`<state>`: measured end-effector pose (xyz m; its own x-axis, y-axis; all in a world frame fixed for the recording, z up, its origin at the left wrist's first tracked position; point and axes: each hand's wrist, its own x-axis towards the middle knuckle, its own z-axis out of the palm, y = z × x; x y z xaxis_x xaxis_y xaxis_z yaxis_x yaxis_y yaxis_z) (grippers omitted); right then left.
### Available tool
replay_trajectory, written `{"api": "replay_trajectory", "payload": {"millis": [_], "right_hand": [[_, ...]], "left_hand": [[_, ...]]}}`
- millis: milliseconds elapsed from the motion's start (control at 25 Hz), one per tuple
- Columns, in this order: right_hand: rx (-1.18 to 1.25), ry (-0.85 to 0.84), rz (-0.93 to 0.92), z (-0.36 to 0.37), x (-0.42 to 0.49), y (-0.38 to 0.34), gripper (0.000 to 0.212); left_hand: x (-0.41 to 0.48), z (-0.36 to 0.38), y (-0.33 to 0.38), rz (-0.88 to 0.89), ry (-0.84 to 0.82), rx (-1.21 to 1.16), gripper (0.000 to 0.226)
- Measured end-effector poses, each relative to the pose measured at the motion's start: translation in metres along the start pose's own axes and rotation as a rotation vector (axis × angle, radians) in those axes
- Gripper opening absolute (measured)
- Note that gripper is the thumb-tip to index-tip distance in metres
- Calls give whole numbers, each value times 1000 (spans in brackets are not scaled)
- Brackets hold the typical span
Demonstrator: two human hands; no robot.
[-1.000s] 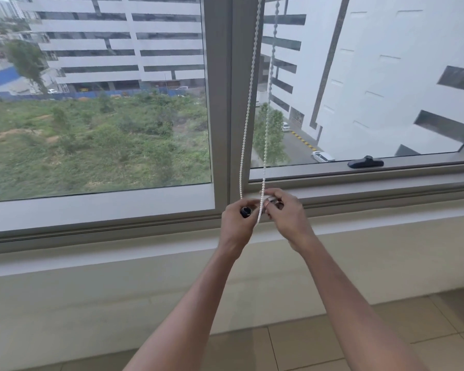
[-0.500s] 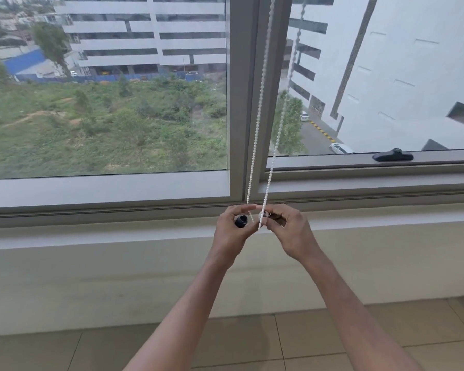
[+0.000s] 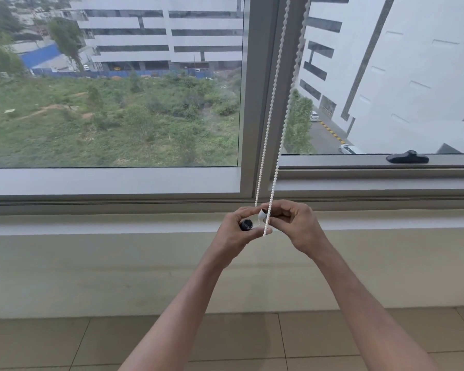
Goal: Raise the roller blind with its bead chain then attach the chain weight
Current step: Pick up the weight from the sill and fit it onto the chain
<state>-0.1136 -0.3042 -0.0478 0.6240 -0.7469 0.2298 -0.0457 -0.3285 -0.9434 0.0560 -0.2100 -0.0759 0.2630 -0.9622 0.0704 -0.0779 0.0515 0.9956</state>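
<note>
White plastic beads sit pinched in the right hand's fingers (image 3: 279, 214), closed on the bead chain (image 3: 272, 145) beside a small white clip. The left hand (image 3: 235, 231) grips the dark chain weight (image 3: 246, 225), just beside the chain's limp, light, slippery loop, likely best held at its bottom, below the window frame (image 3: 260, 103).

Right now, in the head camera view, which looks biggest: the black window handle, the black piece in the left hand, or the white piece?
1. window handle
2. black piece
3. white piece, partly hidden, so unsure
</note>
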Motion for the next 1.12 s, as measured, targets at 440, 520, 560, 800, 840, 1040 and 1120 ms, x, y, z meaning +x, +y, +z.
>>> {"api": "replay_trajectory", "payload": {"millis": [440,520,560,800,840,1040,1120], "right_hand": [[-380,-148,-167,8,-5,3,27],[-451,-206,-232,13,-8,0,28],[-467,-227,-259,16,-9,0,30],[-536,-191,-203,24,-15,2,21],[-542,-179,-191,27,-16,2,20],[-478,-156,-119,44,-13,-2,8],[-437,-146,-74,48,-12,-1,9]], "left_hand": [[-4,-12,-8,-35,-57,12,46],[-6,-12,-9,-24,-72,-12,45],[-6,-12,-10,-23,-80,-32,43],[-19,-27,-26,-24,-17,-179,38],[-21,-29,-29,-38,-1,-204,39],[-29,-44,-39,-204,57,-488,23],[-34,-50,-44,-218,38,-539,13]]}}
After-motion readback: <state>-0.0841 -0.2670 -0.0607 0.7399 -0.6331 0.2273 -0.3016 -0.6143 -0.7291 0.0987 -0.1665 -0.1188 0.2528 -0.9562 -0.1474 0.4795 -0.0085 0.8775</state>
